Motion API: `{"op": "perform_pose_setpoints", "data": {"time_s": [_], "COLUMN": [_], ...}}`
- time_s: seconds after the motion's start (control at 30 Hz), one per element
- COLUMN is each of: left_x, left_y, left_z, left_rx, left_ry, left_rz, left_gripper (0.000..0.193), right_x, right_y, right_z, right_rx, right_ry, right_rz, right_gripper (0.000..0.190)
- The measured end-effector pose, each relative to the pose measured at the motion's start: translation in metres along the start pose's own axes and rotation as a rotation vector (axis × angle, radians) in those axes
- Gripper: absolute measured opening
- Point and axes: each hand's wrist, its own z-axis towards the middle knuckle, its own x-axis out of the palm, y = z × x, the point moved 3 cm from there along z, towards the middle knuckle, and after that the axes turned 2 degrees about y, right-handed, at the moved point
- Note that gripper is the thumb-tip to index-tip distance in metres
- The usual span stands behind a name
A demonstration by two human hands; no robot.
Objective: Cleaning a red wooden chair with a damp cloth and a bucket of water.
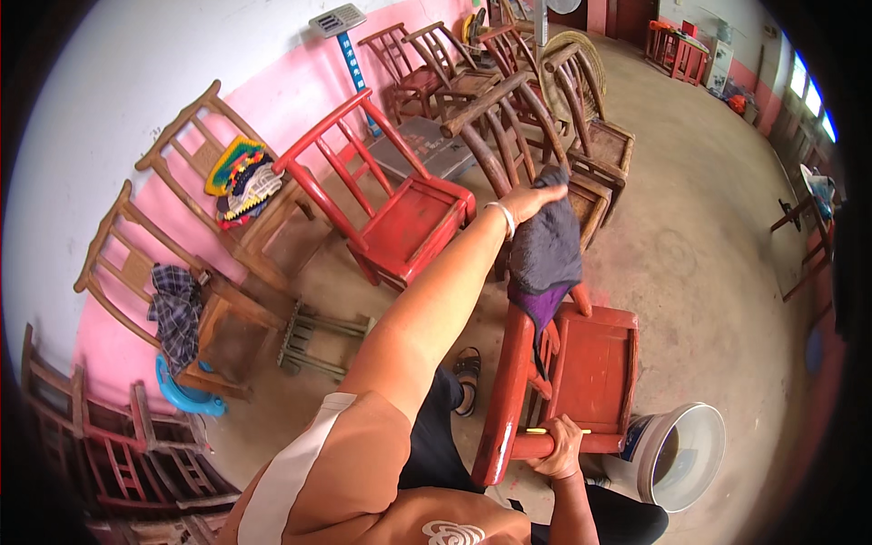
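Note:
In front of me stands a red wooden chair, its thick top rail turned towards my body. My left hand is stretched out and grips a dark grey cloth by its upper end. A purple part and a thin dark strap hang from the cloth over the far end of the top rail. Lower down, my right hand is wrapped around a side post of the chair back. A thin yellow stick-like piece shows at its fingers; what it is I cannot tell.
A white plastic bucket with dark contents is right of the chair. Another red chair and a brown wooden chair stand ahead. Left are a folding stool, a chair with a plaid cloth and stacked chairs. A platform scale stands behind.

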Motion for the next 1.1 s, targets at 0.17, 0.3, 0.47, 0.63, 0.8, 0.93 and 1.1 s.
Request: {"op": "perform_pose_setpoints", "data": {"time_s": [0.17,0.3,0.47,0.63,0.8,0.93,1.1], "left_x": [-0.028,0.009,0.026,-0.013,-0.014,0.04,0.084], "left_y": [0.043,0.034,0.001,0.0,0.042,0.074,0.118], "left_z": [0.01,-0.038,-0.069,-0.018,-0.041,-0.128,-0.234], "left_rx": [0.381,0.447,0.596,0.228,0.47,0.264,0.254], "left_ry": [-0.084,-0.323,-0.412,-0.318,-0.329,-0.063,0.119], "left_rz": [-0.512,-0.143,0.452,0.415,-0.253,-0.702,-0.766], "left_gripper": [0.038,0.049,0.033,0.052,0.048,0.049,0.048], "right_x": [0.004,-0.003,-0.006,0.002,0.004,-0.002,-0.009], "right_y": [-0.001,0.001,0.003,0.002,0.002,-0.002,0.007], "right_z": [-0.001,-0.006,-0.015,0.0,0.001,-0.001,0.005], "right_rx": [-0.016,0.017,-0.004,0.024,-0.017,0.025,0.008], "right_ry": [0.0,0.005,-0.007,-0.005,0.001,-0.038,-0.035], "right_rz": [-0.02,-0.06,-0.071,0.007,-0.058,-0.032,-0.079], "right_gripper": [0.043,0.04,0.041,0.044,0.045,0.045,0.047]}}
